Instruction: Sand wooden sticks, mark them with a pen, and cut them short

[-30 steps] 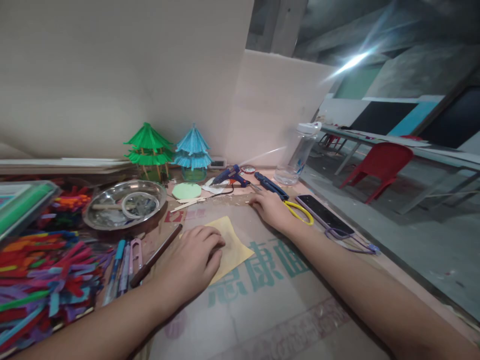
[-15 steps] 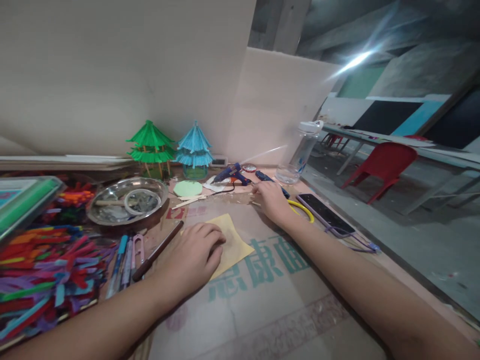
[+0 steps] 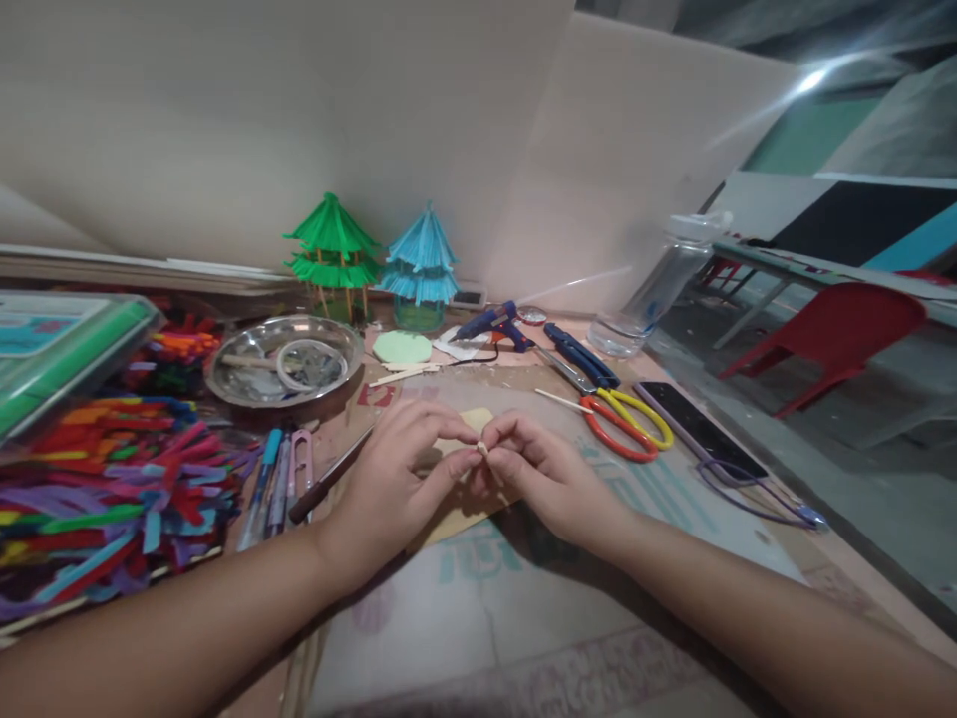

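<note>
While my left hand (image 3: 396,479) and my right hand (image 3: 539,477) meet above the yellow paper (image 3: 478,417), their fingertips pinch one small pale stick piece (image 3: 482,451) between them. The red-handled scissors (image 3: 598,419) lie at two o'clock from it.

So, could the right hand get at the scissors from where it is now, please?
Probably yes: the scissors lie just beyond the right hand, with nothing between them. But it pinches a small stick together with the left hand, so it isn't free.
</note>
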Demonstrator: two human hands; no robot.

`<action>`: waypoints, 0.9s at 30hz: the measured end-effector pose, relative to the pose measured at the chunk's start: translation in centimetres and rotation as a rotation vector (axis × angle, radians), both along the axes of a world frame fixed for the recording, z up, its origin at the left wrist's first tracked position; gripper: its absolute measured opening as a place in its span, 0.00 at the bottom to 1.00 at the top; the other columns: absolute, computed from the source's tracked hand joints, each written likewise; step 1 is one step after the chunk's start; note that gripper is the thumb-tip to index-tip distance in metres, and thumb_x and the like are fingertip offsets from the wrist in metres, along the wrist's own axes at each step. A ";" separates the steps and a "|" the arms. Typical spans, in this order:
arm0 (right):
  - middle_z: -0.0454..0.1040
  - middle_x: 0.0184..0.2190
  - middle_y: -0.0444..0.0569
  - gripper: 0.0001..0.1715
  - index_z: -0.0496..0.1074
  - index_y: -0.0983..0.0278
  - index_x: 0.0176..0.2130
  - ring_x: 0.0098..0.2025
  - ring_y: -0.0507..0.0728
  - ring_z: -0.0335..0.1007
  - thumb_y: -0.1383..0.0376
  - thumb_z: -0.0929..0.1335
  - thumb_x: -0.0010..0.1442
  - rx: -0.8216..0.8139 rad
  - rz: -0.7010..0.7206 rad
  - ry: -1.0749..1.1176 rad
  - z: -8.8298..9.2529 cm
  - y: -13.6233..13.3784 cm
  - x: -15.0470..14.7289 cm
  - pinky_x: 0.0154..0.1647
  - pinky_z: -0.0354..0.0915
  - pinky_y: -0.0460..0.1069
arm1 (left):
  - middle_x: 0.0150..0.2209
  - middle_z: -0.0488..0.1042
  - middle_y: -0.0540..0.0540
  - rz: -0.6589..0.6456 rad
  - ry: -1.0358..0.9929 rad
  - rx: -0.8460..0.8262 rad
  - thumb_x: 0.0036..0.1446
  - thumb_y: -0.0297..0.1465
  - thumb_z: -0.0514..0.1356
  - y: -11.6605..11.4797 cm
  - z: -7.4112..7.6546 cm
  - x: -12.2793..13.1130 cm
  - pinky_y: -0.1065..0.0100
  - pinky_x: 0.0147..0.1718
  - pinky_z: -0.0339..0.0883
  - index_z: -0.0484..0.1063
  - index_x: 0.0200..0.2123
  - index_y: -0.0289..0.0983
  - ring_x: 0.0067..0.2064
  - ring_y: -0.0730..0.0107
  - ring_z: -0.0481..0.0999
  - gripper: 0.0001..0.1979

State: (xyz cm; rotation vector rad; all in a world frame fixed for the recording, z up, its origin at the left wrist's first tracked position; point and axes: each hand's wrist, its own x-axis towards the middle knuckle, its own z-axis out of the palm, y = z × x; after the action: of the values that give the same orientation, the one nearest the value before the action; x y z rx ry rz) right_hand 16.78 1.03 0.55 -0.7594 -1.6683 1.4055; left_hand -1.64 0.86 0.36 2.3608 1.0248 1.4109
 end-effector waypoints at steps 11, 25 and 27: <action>0.70 0.20 0.37 0.23 0.62 0.60 0.36 0.22 0.48 0.67 0.48 0.72 0.56 -0.199 0.063 0.057 -0.2 0.2 0.0 0.26 0.65 0.45 | 0.35 0.76 0.49 -0.034 -0.037 -0.116 0.62 0.32 0.58 -0.2 0.4 0.3 0.64 0.43 0.65 0.72 0.34 0.39 0.40 0.68 0.73 0.05; 0.70 0.25 0.43 0.23 0.69 0.61 0.31 0.28 0.51 0.67 0.45 0.66 0.61 0.203 -0.250 -0.070 1.2 1.7 1.7 0.32 0.65 0.49 | 0.33 0.74 0.47 0.008 0.157 -0.332 0.63 0.36 0.53 1.3 -0.2 0.3 0.60 0.43 0.64 0.69 0.30 0.38 0.41 0.63 0.72 0.11; 0.66 0.22 0.42 0.25 0.67 0.61 0.27 0.26 0.51 0.64 0.45 0.64 0.64 0.351 -0.307 -0.184 1.4 1.6 2.2 0.30 0.62 0.48 | 0.37 0.76 0.47 -0.021 0.226 -0.269 0.61 0.32 0.55 1.1 -0.3 0.3 0.59 0.46 0.64 0.72 0.34 0.38 0.44 0.63 0.73 0.07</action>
State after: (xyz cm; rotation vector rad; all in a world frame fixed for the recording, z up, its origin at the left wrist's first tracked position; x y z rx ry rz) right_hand 18.94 2.60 1.94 -0.9132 -1.7846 0.8237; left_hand -1.39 1.95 0.04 2.3562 1.1593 0.9442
